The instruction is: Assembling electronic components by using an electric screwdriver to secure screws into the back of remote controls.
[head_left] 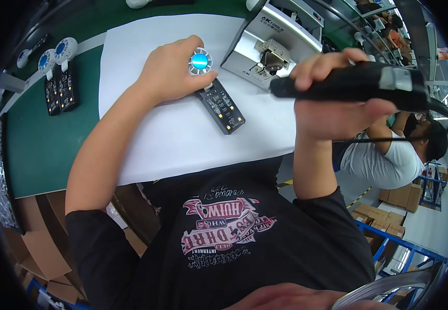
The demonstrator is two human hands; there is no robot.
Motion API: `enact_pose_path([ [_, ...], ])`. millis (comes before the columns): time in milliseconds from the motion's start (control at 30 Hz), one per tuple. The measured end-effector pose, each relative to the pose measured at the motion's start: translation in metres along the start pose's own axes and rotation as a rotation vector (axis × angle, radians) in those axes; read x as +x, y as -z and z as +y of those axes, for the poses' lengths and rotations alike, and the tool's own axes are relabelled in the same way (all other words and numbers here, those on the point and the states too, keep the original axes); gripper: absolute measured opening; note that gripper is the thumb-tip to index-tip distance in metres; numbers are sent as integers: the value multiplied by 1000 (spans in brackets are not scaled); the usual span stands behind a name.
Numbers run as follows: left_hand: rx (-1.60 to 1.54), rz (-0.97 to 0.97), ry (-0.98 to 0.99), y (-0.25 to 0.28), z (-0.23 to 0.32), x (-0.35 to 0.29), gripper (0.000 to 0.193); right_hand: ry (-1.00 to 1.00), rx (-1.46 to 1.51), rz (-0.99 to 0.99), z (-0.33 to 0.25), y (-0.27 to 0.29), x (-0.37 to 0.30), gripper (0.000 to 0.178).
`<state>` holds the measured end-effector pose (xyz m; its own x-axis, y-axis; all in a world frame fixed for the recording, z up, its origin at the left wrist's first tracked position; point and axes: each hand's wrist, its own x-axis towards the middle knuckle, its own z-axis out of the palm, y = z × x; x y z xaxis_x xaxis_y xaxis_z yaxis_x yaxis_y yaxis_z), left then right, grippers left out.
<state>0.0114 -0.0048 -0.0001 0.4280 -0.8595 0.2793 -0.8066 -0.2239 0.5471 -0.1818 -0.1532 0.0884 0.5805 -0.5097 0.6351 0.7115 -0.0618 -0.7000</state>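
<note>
Nearest, the right hand [319, 119] is wrapped around a smooth black corded tool [350, 85] with a pale patch, raised over the paper's right side. Below, the left hand [170, 70] grips a ribbed white disc [200, 61] with a glossy blue centre, at the end of an oblong black circuit board [221, 108], with smooth white paper [167, 144] stretching leftward to its edge. Farther off stands a boxy metal machine [281, 23] bearing dark lettering.
</note>
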Motion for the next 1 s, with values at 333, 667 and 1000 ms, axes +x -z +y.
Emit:
enact_pose_path([
  [333,34,-20,33,3,0,-1,51,75,-414,72,16,2,15,86],
  [667,50,81,1,-2,-11,4,55,-86,147,-251,12,-3,-42,98],
  [1000,38,65,12,-1,1,0,54,-99,125,-281,11,-4,-53,104],
])
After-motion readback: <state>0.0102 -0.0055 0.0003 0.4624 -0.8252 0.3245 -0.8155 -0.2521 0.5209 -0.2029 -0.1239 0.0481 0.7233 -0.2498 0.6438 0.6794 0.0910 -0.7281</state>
